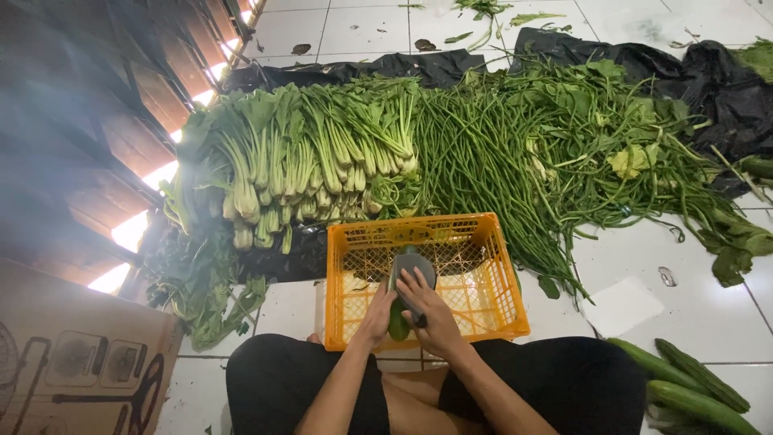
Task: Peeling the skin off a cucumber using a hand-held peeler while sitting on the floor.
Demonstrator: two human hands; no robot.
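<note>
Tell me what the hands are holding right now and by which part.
Left hand grips a cucumber at its middle; right hand holds a dark scraper-like tool by its lower end.

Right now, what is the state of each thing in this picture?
Cucumber: held upright over the crate by the left hand.
Blade: held by the right hand, against the cucumber.
Crate: upright, almost empty.
Bok choy: stacked on black plastic.
Long beans: piled loose.
Other cucumbers: lying on the floor, whole.

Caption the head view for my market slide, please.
Both hands, left and right, hold a cucumber and dark blade over an orange crate.
</note>
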